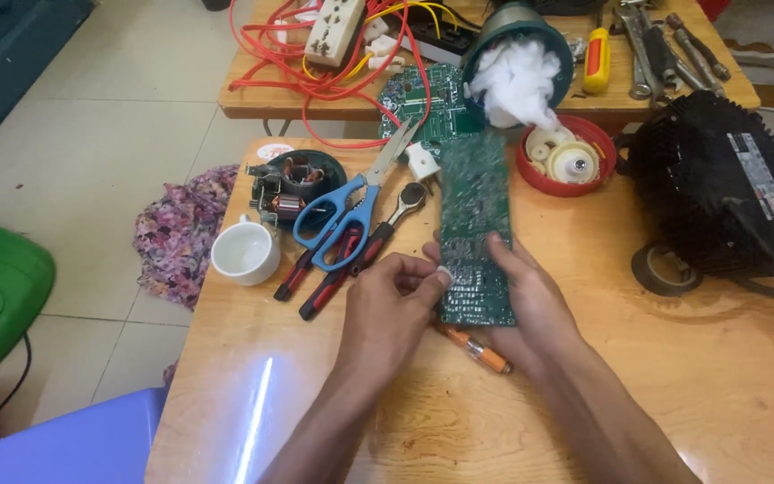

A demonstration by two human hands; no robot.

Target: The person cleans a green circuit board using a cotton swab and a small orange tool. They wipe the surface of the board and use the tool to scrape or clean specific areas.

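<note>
I have my right hand (530, 300) under a long green circuit board (475, 224), palm up, forearm coming in from the lower right; its fingers (500, 244) wrap the board's right edge and hold it above the wooden tabletop (674, 358), solder side up, its far end pointing away from me toward a tipped green container (517, 36) stuffed with white cotton wool (512, 85). My left hand (391, 300) reaches in from the lower left with the wrist bent, fingers narrowed to a pinch on a small white wad (442, 273) pressed against the board's left edge.

Beneath my hands an orange marker-like pen (481, 350) lies on the tabletop, partly hidden. Just left of the board lie blue-handled scissors (347, 211), red-and-black handled pliers (320, 269) and a ratchet wrench (396, 220). Farther left stand a white cup (245, 253) and a small motor armature assembly (293, 184). To the right of the board sits a red lid (568, 154) holding white gears, then a roll of dark tape (665, 269) and a black finned motor housing (718, 179).
</note>
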